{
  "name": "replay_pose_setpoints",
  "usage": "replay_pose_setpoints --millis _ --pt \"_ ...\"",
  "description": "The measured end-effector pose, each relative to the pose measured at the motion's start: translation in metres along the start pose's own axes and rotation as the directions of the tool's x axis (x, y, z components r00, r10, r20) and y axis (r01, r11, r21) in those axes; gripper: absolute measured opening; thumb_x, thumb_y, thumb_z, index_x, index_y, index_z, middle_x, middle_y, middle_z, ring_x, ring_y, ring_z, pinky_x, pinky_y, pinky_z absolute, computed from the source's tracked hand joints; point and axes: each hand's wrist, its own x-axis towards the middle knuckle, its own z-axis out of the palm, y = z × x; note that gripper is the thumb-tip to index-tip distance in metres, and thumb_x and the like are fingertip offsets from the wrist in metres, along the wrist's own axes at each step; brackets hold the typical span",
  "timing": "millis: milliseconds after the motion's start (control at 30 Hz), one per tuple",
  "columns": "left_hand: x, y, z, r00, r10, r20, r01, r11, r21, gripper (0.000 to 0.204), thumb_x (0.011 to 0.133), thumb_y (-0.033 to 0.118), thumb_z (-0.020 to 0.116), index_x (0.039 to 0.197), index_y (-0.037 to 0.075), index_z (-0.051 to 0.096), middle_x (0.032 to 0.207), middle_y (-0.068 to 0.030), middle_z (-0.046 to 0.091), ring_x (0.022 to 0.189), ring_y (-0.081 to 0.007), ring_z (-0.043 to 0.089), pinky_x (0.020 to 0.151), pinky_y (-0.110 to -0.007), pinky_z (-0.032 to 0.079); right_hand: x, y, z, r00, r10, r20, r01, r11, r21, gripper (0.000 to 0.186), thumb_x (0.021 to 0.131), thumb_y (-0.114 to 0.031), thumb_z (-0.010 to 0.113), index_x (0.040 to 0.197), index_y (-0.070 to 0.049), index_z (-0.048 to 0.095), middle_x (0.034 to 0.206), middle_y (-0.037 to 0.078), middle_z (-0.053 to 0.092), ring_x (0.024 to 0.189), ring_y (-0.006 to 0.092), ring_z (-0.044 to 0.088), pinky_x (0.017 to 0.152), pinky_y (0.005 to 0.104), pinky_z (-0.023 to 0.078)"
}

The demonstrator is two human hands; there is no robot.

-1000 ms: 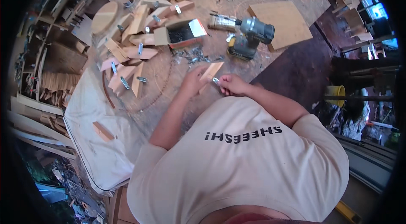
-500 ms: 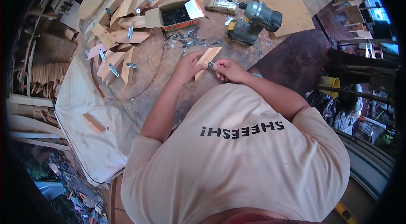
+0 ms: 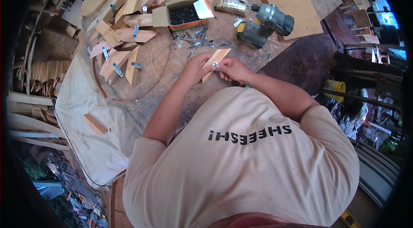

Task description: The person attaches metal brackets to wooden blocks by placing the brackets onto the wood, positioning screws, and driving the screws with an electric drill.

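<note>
My left hand (image 3: 195, 71) is closed on a short wooden block (image 3: 221, 55) with slanted ends, tilted over the bench close to my chest. Against the block's face sits a small metal plate (image 3: 214, 63) with rounded ends, partly covered by fingers. My right hand (image 3: 235, 71) pinches at the lower end of this plate; whether a screw is also between the fingertips is too small to tell. Just beyond my hands, dark screws (image 3: 198, 38) lie scattered in front of an open cardboard box (image 3: 189, 25) full of them.
A cordless drill (image 3: 275, 20) lies to the right of the box, beside a taped bundle (image 3: 229, 5) and a flat wooden board (image 3: 297, 10). Several cut blocks (image 3: 137, 35), many with metal plates, pile up at the left. One block (image 3: 95, 124) rests on a pale cloth (image 3: 84, 99).
The metal plate, held at an angle in my right fingers before, now lies against the block's face. My right fingertips have shifted slightly lower on it. The whole view has moved a little.
</note>
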Motion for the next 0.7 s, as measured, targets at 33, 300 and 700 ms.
replay_pose_setpoints --millis 33,300,700 --pt "0.001 0.003 0.000 1.000 0.007 0.003 -0.007 1.000 0.002 0.040 0.077 0.018 0.074 0.113 0.006 0.061 0.091 -0.0154 0.067 0.081 -0.0185 0.064 0.072 -0.032 0.049 -0.001 0.000 0.001 1.000 0.013 -0.006 -0.013 1.000 0.007 0.023 0.095 -0.026 0.055 0.081 -0.007 0.059 0.062 -0.002 0.055 0.049 0.0058 0.048 0.041 0.0203 0.037" --pt "0.009 0.003 -0.002 0.999 -0.023 0.024 0.021 0.996 0.086 0.037 0.082 0.014 0.066 0.117 0.004 0.060 0.065 0.0019 0.044 0.059 -0.0074 0.039 0.053 -0.025 0.036 -0.003 0.010 -0.003 0.995 0.046 0.091 -0.057 0.991 0.123 0.032 0.096 -0.037 0.052 0.084 -0.008 0.060 0.059 -0.001 0.054 0.047 0.0069 0.048 0.041 0.0209 0.037" --pt "0.019 0.014 -0.008 0.989 0.127 0.076 -0.146 0.924 0.354 0.030 0.085 0.020 0.055 0.111 0.009 0.064 0.094 -0.0208 0.065 0.089 -0.0365 0.062 0.079 -0.044 0.049 0.007 0.032 -0.006 0.984 0.064 0.166 -0.100 0.972 0.214 0.039 0.098 -0.038 0.045 0.072 -0.010 0.049 0.053 0.000 0.043 0.043 0.0104 0.037 0.040 0.0263 0.031"
